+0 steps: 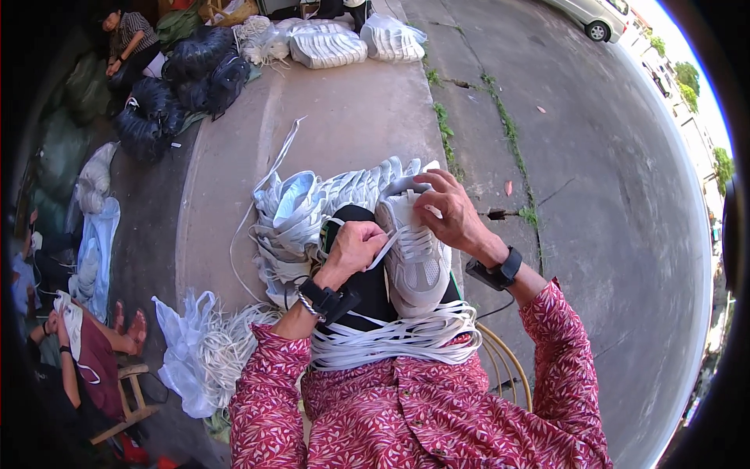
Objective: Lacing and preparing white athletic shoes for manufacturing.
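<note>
A pale grey and white sneaker [412, 283] rests on my lap with its toe toward me, and white lacing crosses its front. Beside its left edge my left hand [355, 252] is closed on a white shoelace [384, 248], which runs to the shoe. At the shoe's upper right, by the tongue, my right hand [451, 209] has thumb and fingers pinched together; what they grip is too small to make out. Across my lap, below the toe, lies a bundle of loose white laces [394, 344].
Just beyond my hands lies a pile of white shoe pieces [289, 223]. A plastic bag [187, 344] and tangled laces [234, 352] are at my left. Black bags [203, 66] and wrapped white bundles [326, 43] lie farther off. Two people sit on the left; a van [598, 17] stands far right.
</note>
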A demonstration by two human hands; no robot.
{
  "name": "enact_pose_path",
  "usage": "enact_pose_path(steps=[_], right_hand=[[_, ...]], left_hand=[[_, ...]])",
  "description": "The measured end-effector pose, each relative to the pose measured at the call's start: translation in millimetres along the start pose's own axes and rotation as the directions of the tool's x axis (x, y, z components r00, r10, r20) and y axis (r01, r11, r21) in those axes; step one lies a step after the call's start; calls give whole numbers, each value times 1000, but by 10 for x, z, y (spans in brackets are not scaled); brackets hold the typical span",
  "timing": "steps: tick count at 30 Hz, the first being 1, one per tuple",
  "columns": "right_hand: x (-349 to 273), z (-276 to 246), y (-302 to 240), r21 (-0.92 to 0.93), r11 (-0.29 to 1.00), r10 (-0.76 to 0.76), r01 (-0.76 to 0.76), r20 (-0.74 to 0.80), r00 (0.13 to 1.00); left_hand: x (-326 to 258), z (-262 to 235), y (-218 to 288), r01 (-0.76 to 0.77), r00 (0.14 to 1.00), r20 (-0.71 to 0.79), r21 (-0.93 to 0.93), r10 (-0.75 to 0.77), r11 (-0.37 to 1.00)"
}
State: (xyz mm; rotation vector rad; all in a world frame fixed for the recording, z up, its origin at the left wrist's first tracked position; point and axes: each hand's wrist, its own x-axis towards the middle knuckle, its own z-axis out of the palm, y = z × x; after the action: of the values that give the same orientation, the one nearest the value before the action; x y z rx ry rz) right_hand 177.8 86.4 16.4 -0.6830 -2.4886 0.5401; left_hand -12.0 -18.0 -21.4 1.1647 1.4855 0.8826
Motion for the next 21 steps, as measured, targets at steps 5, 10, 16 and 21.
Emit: enact_pose_path(steps=[5,10,16,21], right_hand=[[55,312,-113,-13,1000,-10,11,12,1000],[34,301,-98,-74,997,-12,12,-7,1000],[-47,372,-113,-57,998,-5,1,-74,997],[-77,417,-165,16,1000,-5,6,-73,997]], left_hand=[[21,5,-47,-21,999,-48,56,24,998],[112,81,-77,-186,973,-104,191,208,964],[119,239,52,-172,934,-210,445,289,879],[5,110,67,-156,958,-129,515,257,843]])
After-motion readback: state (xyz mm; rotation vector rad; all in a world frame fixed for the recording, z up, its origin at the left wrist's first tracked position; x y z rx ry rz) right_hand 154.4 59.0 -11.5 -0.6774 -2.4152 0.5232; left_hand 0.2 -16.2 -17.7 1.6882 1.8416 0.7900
